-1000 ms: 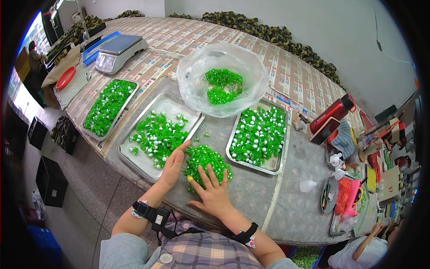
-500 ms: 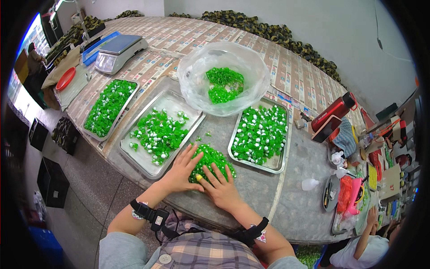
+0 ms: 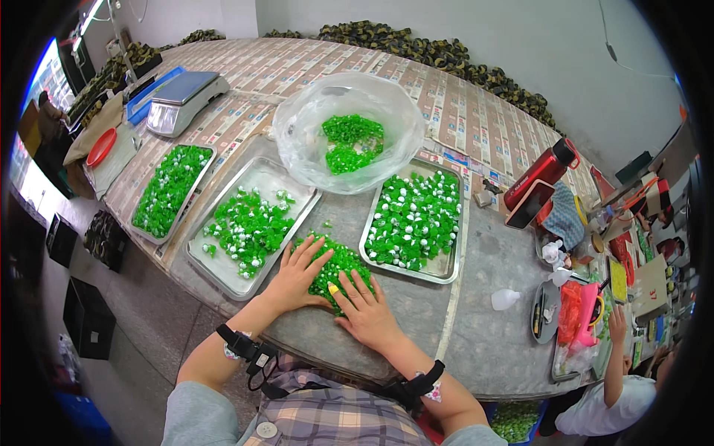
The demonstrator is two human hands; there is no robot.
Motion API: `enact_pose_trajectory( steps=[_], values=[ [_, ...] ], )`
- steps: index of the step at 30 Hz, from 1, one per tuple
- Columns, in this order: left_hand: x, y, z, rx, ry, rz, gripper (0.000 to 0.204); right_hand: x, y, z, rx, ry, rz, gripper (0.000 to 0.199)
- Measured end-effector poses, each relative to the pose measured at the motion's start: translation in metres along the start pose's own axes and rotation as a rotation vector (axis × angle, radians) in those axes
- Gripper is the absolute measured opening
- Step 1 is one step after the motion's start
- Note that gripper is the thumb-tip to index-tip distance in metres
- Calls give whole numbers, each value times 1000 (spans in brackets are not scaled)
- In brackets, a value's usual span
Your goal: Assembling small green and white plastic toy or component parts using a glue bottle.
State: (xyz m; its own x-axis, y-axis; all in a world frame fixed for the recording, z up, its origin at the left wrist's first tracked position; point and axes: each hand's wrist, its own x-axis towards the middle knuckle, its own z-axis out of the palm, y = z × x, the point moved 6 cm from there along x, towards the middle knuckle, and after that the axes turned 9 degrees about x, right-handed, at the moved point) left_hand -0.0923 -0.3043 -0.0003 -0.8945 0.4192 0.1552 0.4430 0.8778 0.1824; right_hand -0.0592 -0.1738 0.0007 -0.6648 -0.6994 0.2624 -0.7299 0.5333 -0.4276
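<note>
A heap of small green plastic pieces (image 3: 338,262) lies on the grey table top close to me. My left hand (image 3: 296,276) rests on the heap's left side, fingers stretched out. Against its right and near side lies my right hand (image 3: 364,306), fingers spread, one fingertip wrapped in yellow. Neither hand grips anything. Left of the heap, a metal tray (image 3: 195,251) bears loose green pieces with white balls. To the right is a fuller metal tray (image 3: 455,256) of the same. Beyond the heap, a clear plastic bag (image 3: 294,141) stands open with green pieces inside.
A third tray (image 3: 195,192), full of green pieces, sits far left near a weighing scale (image 3: 186,97) and a red plate (image 3: 102,147). At right are a red flask (image 3: 537,177), a phone (image 3: 531,204) and a white bottle (image 3: 506,299). A co-worker's arm (image 3: 616,349) shows lower right.
My view has shifted slightly, so the table appears farther left. Both hands stay spread on the heap, the left edging forward over it. The co-worker's arm has risen.
</note>
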Motion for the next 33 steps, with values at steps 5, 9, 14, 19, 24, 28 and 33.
enact_pose_trajectory(
  steps=[5,9,14,19,24,28,33],
  values=[
    [4,-3,4,-17,14,-16,90,1,2,-16,59,0,46,59],
    [6,-1,-2,-14,12,-1,90,-1,4,-5,-26,-61,69,64],
    [0,-9,-2,-123,49,44,87,-7,7,-8,20,-28,74,62],
    [5,-36,1,-414,208,-100,73,3,17,-42,61,88,143,58],
    [7,-35,0,-381,152,-157,64,52,45,-93,82,235,139,41],
    [16,-39,9,-285,253,-187,61,114,69,-95,120,65,201,30],
    [23,-34,5,-231,268,-185,59,185,98,-47,-157,-248,206,25]
  ],
)
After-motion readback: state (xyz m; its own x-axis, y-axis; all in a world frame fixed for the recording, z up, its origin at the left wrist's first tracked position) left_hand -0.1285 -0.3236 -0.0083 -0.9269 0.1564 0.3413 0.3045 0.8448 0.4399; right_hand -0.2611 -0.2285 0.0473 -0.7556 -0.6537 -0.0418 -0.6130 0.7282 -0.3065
